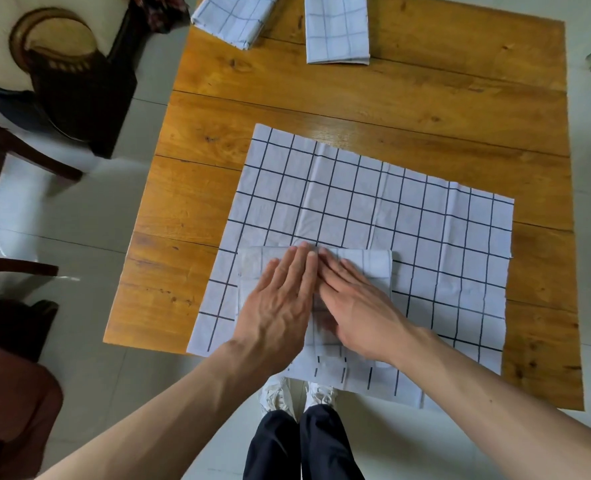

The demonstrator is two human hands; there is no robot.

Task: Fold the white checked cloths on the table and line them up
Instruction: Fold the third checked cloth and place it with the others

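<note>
Both hands, left hand [280, 299] and right hand [356, 306], press flat with straight fingers on a folded cloth [373, 268] at lower centre, atop a spread checked cloth [408, 216] on the bench [356, 98]; two folded cloths [337, 29] lie at the top edge

Four white checked cloths [373, 209] on one wooden table [425, 109]; two hands; two chairs.
</note>
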